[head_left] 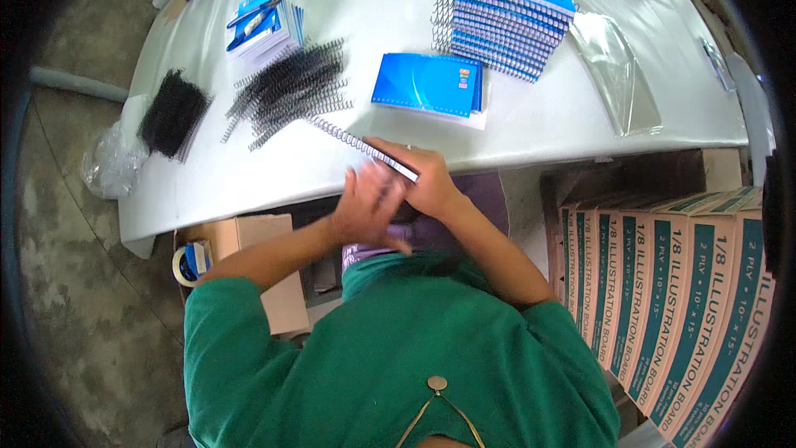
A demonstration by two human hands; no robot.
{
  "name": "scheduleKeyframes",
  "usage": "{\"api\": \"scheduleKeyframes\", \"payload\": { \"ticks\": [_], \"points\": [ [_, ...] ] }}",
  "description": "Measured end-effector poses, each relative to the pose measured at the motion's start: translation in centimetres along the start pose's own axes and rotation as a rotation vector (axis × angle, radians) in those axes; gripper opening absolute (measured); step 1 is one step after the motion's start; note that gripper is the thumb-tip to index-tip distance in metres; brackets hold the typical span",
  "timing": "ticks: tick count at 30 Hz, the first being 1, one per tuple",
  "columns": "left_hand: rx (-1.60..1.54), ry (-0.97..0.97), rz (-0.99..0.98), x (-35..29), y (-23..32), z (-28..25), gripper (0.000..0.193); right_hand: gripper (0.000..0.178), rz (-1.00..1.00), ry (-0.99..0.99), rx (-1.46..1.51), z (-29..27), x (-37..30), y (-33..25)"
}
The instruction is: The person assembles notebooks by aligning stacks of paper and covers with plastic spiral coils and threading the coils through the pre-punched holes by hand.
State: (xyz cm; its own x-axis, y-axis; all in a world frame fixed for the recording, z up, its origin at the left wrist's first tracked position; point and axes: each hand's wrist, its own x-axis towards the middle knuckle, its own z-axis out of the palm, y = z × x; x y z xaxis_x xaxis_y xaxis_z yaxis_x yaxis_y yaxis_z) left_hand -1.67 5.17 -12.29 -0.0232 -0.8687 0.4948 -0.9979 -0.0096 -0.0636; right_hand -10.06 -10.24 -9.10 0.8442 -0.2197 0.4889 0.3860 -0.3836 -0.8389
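Note:
My right hand is closed around a notebook at the table's near edge, seen nearly edge-on. A black spiral coil runs along its upper edge, its far end reaching toward the loose coils. Beside the notebook's near end is my left hand, its fingers apart and partly blurred by motion; whether it touches the coil I cannot tell. Loose black spiral coils lie in a heap just beyond. Right of them is a small pile of blue-covered sheets with punched holes along the edge.
A tall stack of spiral-bound blue notebooks stands at the back right, near clear plastic sleeves. Pens rest on blue booklets at the back left. Another coil bundle lies left. Cardboard boxes stand right, below the table.

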Motion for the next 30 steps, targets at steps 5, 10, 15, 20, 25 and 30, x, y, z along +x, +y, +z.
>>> {"api": "scheduleKeyframes", "payload": {
  "ticks": [5,10,15,20,25,30],
  "points": [
    [0.17,0.446,-0.211,7.1,-3.8,-2.6,0.12,0.043,-0.069,0.043,-0.036,1.0,-0.5,-0.5],
    [-0.113,-0.04,0.091,-0.8,1.2,-0.3,0.085,0.045,-0.004,-0.013,0.005,-0.4,0.3,0.5],
    [0.193,0.359,-0.116,6.7,-2.5,-1.3,0.112,0.047,-0.02,-0.02,0.084,0.1,0.0,-0.3],
    [-0.051,0.011,-0.022,0.2,1.9,-0.3,0.088,0.042,0.109,0.036,0.158,-0.2,0.6,0.3],
    [-0.048,-0.122,-0.138,9.3,-0.5,-7.6,0.042,0.022,0.258,0.033,0.045,-1.1,0.8,0.6],
    [-0.292,-0.253,-0.145,11.8,-2.0,-9.9,0.032,0.015,0.232,0.122,0.165,-0.9,1.5,-0.6]
  ]
}}
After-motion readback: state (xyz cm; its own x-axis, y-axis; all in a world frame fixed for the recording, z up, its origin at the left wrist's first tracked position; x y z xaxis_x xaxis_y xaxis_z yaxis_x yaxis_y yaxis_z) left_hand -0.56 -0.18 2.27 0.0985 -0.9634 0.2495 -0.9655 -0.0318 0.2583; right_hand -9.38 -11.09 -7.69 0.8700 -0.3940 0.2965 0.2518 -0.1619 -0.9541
